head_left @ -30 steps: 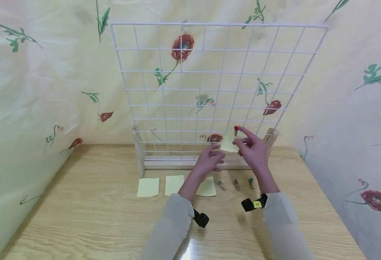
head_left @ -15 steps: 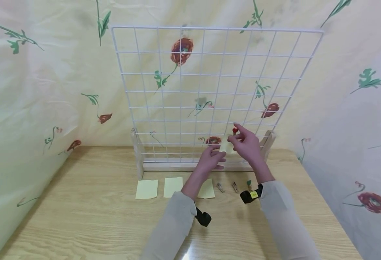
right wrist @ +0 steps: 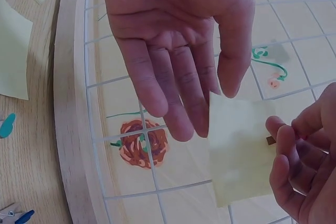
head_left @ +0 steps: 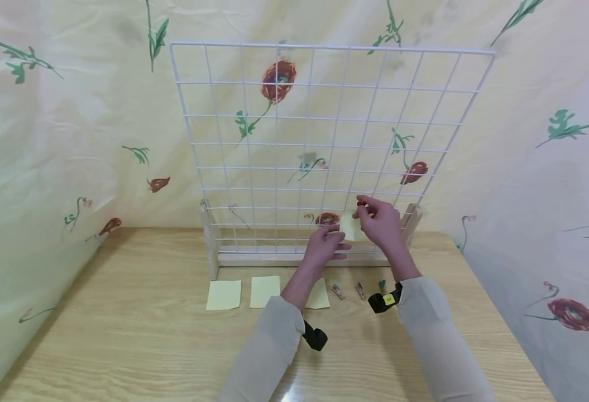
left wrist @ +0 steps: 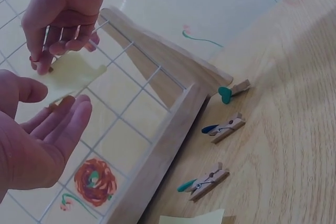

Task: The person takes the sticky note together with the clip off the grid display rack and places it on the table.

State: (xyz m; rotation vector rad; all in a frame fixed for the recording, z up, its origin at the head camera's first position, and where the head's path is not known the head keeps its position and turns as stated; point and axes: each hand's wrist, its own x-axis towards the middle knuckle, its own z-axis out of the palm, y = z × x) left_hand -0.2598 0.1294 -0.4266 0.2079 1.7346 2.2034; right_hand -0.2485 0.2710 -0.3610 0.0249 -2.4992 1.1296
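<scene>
A pale yellow sticky note (head_left: 352, 228) is up against the lower right part of the white wire grid (head_left: 284, 143). At its upper edge my right hand (head_left: 382, 223) pinches a small wooden clothespin with a red top (head_left: 361, 204); mostly fingers cover it, and its wooden end (right wrist: 271, 140) shows over the paper in the right wrist view. My left hand (head_left: 322, 245) is at the note's left side, fingers extended and thumb apart from them. In the right wrist view its thumb tip and index fingertip (right wrist: 202, 129) are right at the note's edge.
Several more sticky notes (head_left: 224, 295) lie in a row on the wooden table (head_left: 123, 346), one partly behind the left forearm. To their right lie three clothespins: one green-tipped (left wrist: 203, 183), one blue-tipped (left wrist: 224, 128), one with a green heart (left wrist: 226, 94). Wooden feet (head_left: 211, 240) support the grid.
My right hand has shifted slightly left and closed more over the red-topped clothespin, hiding most of it. The left hand has stayed by the note's edge. The head view has shifted slightly.
</scene>
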